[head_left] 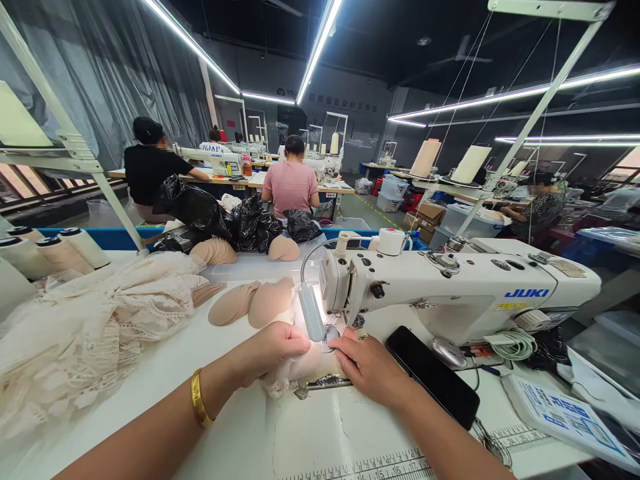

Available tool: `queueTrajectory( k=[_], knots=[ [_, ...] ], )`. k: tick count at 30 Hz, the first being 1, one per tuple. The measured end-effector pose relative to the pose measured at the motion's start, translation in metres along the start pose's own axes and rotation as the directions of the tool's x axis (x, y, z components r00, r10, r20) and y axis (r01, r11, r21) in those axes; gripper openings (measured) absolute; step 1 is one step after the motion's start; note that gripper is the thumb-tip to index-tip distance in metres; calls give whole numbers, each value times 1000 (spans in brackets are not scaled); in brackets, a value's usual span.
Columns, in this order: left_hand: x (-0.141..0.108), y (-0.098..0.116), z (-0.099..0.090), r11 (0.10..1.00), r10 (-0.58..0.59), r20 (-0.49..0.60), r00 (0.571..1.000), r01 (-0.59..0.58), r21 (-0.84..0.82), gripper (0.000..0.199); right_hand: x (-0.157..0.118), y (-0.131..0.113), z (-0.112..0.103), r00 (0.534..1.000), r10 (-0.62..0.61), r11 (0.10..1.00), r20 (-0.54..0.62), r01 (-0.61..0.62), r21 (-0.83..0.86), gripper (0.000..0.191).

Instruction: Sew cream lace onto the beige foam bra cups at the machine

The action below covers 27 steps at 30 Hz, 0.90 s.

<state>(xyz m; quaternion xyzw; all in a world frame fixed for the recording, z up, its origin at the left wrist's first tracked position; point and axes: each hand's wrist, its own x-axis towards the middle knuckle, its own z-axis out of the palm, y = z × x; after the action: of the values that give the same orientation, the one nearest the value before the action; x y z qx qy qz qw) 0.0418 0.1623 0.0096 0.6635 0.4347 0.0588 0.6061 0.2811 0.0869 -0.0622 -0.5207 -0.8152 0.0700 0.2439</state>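
A white sewing machine (440, 287) stands in front of me, its lamp (312, 312) shining on pale lace fabric (283, 379) by the needle area. Left of the needle, my left hand (273, 350) is closed, thumb and fingers pinched on the fabric; a gold bangle (199, 399) circles that wrist. My right hand (373, 367) lies close to the presser foot, its fingers bent together on the fabric's edge. Near its fingertips is a small shiny grey piece (330, 335) whose kind I cannot make out. The needle itself is hidden behind the lamp and machine head.
Lace cloth (105, 327) is heaped at left, beside thread cones (83, 248). Beige oval pads (233, 305) lie behind my left hand. A black phone (433, 377), a white box (570, 420) and coiled cord (513, 345) lie at right. Co-workers (293, 177) sit at machines beyond.
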Motion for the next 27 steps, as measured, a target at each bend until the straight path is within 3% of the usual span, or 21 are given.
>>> queueTrajectory(
  k=[3,5,6,8,11,18,22,27],
  knots=[
    [-1,-1,6,997,62,-121,991,-55,53,39,0,1,0,1000,-1,1000,-1,1,-1,25],
    [-3,-2,15,969,189,-217,958,-146,201,40,0,1,0,1000,3,1000,1,-3,-2,25],
    [-5,-4,20,928,283,-216,935,-210,308,37,0,1,0,1000,7,1000,5,-7,0,25],
    [-9,-9,32,776,462,-83,883,-356,521,28,0,1,0,1000,18,1000,14,-18,2,25],
    [-12,-18,45,537,555,139,820,-481,693,21,0,0,-1,999,27,1000,24,-27,4,25],
    [11,-35,41,142,552,157,819,-278,950,23,-1,2,-2,998,41,999,43,-42,1,26],
    [18,-37,38,118,600,113,792,-227,967,20,-2,3,-1,999,38,999,39,-37,-9,26],
    [16,-34,42,105,556,107,824,-197,975,19,-2,3,-1,1000,18,1000,17,-18,2,25]
  ],
)
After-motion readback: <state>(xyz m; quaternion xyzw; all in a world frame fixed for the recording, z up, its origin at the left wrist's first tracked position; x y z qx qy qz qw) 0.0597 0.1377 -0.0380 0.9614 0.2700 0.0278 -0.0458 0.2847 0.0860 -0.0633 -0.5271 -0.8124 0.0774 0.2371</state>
